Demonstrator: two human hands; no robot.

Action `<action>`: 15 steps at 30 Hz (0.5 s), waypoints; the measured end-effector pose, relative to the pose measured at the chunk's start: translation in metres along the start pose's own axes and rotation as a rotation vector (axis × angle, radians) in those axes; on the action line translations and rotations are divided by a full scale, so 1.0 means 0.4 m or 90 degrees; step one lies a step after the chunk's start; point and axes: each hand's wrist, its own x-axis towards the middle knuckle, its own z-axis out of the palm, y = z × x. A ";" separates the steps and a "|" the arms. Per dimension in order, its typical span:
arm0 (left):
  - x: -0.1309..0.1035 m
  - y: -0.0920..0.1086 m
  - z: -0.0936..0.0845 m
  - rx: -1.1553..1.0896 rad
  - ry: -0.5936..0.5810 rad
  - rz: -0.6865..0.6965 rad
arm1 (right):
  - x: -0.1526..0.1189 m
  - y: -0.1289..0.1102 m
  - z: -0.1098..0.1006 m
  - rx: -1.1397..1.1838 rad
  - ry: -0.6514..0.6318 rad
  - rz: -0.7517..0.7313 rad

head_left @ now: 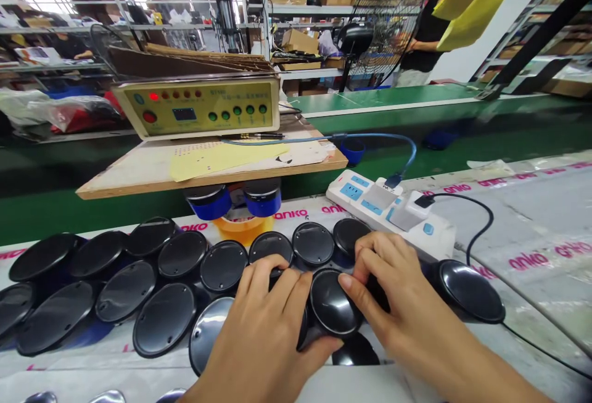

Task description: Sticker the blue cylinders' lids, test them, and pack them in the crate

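Rows of round, glossy black-topped units (166,319) stand on the covered bench, some with blue sides showing. My left hand (272,316) reaches over the row at the centre, fingers bent down among the units and thumb pointing right. My right hand (393,292) is bent around the right side of a black round unit (335,301), its thumb at the rim. That unit sits between both hands. The left fingertips lie by its upper left edge, and what they press on is partly hidden. Another black unit (472,290) with a cable stands at the right.
A white power strip (393,211) with plugs and cables lies behind my right hand. A wooden shelf (213,168) holds a yellow-fronted test box (198,107), with two blue units (262,197) beneath. Farther back are a green conveyor (370,100), a fan (388,20) and a person (423,39).
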 end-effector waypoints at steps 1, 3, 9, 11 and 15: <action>-0.001 -0.001 0.000 -0.001 -0.003 0.000 | -0.001 -0.001 0.001 -0.009 0.001 -0.008; -0.002 -0.003 -0.001 -0.006 -0.007 -0.006 | -0.003 -0.004 0.001 -0.023 0.008 -0.021; 0.000 0.004 0.001 -0.012 0.002 -0.013 | -0.005 -0.001 0.008 -0.059 0.026 -0.038; 0.003 0.011 0.003 -0.020 0.011 -0.028 | 0.001 0.007 0.006 -0.078 0.021 -0.033; 0.013 0.017 -0.011 -0.014 -0.012 -0.042 | 0.003 0.014 -0.022 -0.108 0.081 -0.040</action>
